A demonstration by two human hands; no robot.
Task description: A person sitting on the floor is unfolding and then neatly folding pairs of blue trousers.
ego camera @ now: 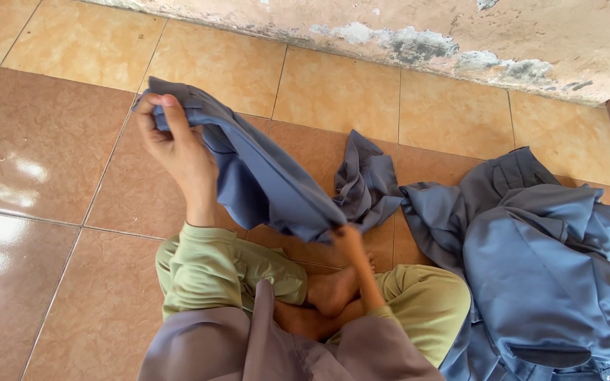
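Left hand clenches the blue-grey garment – right hand pinches its lower edge.

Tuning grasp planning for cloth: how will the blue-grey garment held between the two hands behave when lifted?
Likely floppy: the garment sags between the left hand and right hand, and its free end crumples on the tiled floor. Probably light, since pinches at two spots hold it up. It seems prone to bunching, like the pile of clothes beside it.
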